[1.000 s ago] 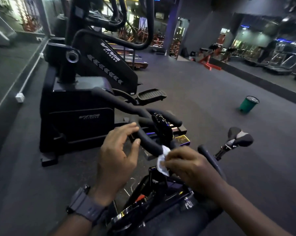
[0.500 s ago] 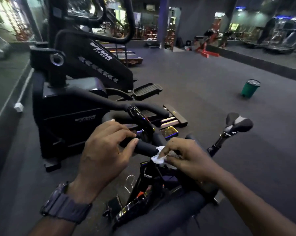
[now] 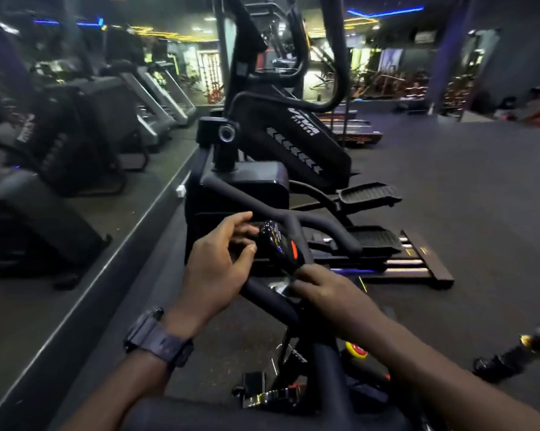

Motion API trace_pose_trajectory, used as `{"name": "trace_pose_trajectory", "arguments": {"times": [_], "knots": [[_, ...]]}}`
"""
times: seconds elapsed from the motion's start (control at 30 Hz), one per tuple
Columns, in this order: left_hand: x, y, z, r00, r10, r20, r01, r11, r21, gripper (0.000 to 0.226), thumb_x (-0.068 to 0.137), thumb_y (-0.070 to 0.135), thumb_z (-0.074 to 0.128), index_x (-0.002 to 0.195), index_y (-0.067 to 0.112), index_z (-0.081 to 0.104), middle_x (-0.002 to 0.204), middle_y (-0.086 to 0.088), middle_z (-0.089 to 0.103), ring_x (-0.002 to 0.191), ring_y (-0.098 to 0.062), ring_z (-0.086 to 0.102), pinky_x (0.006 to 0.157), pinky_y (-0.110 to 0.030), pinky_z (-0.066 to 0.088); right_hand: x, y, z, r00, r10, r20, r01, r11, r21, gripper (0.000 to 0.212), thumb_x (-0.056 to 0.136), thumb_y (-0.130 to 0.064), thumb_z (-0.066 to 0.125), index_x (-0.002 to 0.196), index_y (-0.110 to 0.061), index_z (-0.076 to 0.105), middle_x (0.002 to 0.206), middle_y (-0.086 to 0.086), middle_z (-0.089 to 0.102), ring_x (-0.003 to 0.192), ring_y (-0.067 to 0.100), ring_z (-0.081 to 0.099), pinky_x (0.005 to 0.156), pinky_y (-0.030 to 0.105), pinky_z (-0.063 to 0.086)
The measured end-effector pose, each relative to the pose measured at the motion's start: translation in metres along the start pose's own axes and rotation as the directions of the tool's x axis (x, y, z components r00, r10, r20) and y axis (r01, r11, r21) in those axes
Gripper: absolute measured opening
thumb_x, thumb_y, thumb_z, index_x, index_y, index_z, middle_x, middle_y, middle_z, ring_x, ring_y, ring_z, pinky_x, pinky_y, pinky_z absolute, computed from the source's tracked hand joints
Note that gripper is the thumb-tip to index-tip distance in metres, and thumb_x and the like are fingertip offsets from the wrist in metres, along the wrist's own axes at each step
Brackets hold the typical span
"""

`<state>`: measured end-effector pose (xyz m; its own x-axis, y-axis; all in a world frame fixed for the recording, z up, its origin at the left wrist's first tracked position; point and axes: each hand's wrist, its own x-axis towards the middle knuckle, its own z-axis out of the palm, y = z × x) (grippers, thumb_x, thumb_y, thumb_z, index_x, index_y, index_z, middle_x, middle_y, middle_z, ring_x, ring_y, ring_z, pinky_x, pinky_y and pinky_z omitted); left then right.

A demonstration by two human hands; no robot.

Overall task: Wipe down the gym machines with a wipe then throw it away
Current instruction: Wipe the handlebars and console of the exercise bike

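I stand over a black exercise bike whose handlebar [image 3: 321,223] loops around a glossy console [image 3: 276,241]. My left hand [image 3: 216,262], with a watch on its wrist, curls thumb and fingers round the handlebar just left of the console. Below the console, my right hand [image 3: 328,295] presses down on the bar, fingers bunched over the white wipe [image 3: 280,287]. Only a pale scrap of the wipe shows at the fingertips; the remainder is hidden under the hand.
A black elliptical machine [image 3: 262,185] stands directly ahead, its pedals [image 3: 368,194] sticking out to the right. A mirror wall [image 3: 76,135] with a low ledge runs along the left. The bike's saddle [image 3: 539,335] is at the right edge. Dark gym floor [image 3: 464,197] stretches right.
My view has swung left and up, so the green bin has left the frame. My right hand slid the wipe along the bar and now covers most of it. My left hand stays at the handlebar.
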<state>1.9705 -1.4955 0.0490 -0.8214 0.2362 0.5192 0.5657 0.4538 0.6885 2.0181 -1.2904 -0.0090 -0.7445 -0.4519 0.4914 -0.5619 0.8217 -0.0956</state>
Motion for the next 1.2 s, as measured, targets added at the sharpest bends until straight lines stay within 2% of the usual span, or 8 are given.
{"name": "trace_pose_trajectory", "arguments": {"times": [0.23,0.37,0.6,0.73,0.87,0.97,1.07,1.2], "knots": [[0.016,0.004,-0.020,0.982,-0.060,0.178,0.062,0.998,-0.006,0.043,0.083,-0.004,0.070,0.120,0.018,0.063,0.102,0.006,0.072,0.088,-0.005,0.070,0.091,-0.032,0.056,0.029,0.003,-0.007,0.933,-0.224,-0.282,0.195,0.972,-0.129,0.016,0.096,-0.015,0.056,0.102,-0.010,0.070,0.099,0.009,0.066,0.077,0.026,0.059,0.066,0.034,0.046],[0.033,0.007,-0.025,0.955,-0.185,0.231,0.188,0.982,0.010,0.047,0.084,-0.008,0.054,0.123,0.020,0.060,0.096,0.006,0.075,0.094,-0.011,0.070,0.094,-0.044,0.054,0.089,-0.003,-0.025,0.918,-0.075,-0.389,0.076,0.997,-0.013,0.016,0.095,-0.020,0.058,0.097,-0.013,0.073,0.098,0.003,0.066,0.082,0.024,0.055,0.072,0.035,0.046],[0.040,0.025,-0.018,0.892,-0.339,0.298,0.362,0.932,-0.024,0.045,0.088,-0.006,0.057,0.127,0.015,0.054,0.100,-0.005,0.072,0.091,-0.017,0.071,0.091,-0.034,0.053,0.060,0.019,-0.018,0.959,-0.057,-0.278,0.130,0.958,0.255,0.020,0.079,0.000,0.071,0.096,-0.010,0.073,0.099,0.004,0.064,0.086,0.020,0.060,0.077,0.027,0.047],[0.043,0.031,-0.007,0.890,-0.392,0.235,0.391,0.919,0.052,0.032,0.090,-0.003,0.057,0.118,0.013,0.059,0.099,-0.012,0.070,0.088,-0.024,0.072,0.094,-0.044,0.054,0.096,0.042,-0.014,0.934,0.269,-0.237,-0.122,0.860,0.496,0.016,0.083,-0.018,0.070,0.098,-0.015,0.075,0.091,0.000,0.068,0.082,0.009,0.062,0.073,0.024,0.044],[0.043,0.041,-0.012,0.852,-0.458,0.253,0.449,0.888,0.098,0.042,0.088,0.005,0.069,0.127,0.015,0.056,0.100,-0.003,0.074,0.094,-0.018,0.072,0.096,-0.045,0.053,0.086,0.040,-0.015,0.967,0.103,-0.232,0.059,0.797,0.600,0.015,0.082,-0.014,0.072,0.096,-0.019,0.075,0.092,-0.005,0.068,0.086,0.006,0.065,0.077,0.021,0.049],[0.047,0.048,-0.007,0.844,-0.494,0.210,0.470,0.869,0.155,0.036,0.088,-0.001,0.063,0.122,0.013,0.061,0.100,-0.010,0.072,0.093,-0.026,0.072,0.099,-0.050,0.051,0.091,0.059,-0.010,0.954,0.236,-0.183,-0.076,0.784,0.616,0.015,0.083,-0.011,0.071,0.097,-0.016,0.075,0.089,-0.009,0.065,0.083,0.006,0.061,0.075,0.021,0.043],[0.044,0.049,0.007,0.892,-0.444,0.085,0.396,0.858,0.328,0.029,0.081,0.012,0.065,0.108,0.023,0.069,0.085,0.001,0.072,0.082,-0.018,0.071,0.085,-0.034,0.055,0.078,0.061,-0.003,0.942,0.309,-0.129,-0.163,0.761,0.628,0.016,0.085,-0.011,0.070,0.098,-0.019,0.075,0.089,-0.012,0.065,0.083,0.002,0.060,0.076,0.021,0.045],[0.030,0.050,0.021,0.953,-0.292,-0.080,0.296,0.844,0.448,0.023,0.085,0.011,0.063,0.102,0.022,0.075,0.075,0.020,0.064,0.070,0.007,0.060,0.063,-0.003,0.038,0.037,0.038,-0.008,0.959,0.122,-0.256,0.064,0.786,0.615,0.022,0.082,-0.001,0.071,0.099,-0.015,0.073,0.093,-0.004,0.067,0.086,-0.004,0.057,0.079,0.008,0.040]]}}
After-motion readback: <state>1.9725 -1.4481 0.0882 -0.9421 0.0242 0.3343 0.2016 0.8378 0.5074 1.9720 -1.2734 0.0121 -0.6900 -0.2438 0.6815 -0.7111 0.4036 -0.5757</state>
